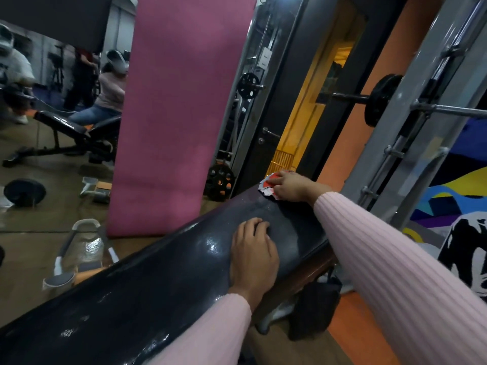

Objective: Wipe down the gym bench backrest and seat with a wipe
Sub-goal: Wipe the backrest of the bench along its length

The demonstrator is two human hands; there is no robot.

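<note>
Right hand [291,187] presses red-white wipe [267,186] onto far end of backrest [163,280], grip closed on it. Left hand [253,256] flat, open, bracing pad.

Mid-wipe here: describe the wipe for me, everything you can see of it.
The wipe is a small crumpled cloth, red-orange with white and dark patches. It lies at the far end of the black padded bench, pressed down under the right hand, whose fingers cover much of it. Its ragged edge shows leftward. The left hand rests apart, nearer.
</note>
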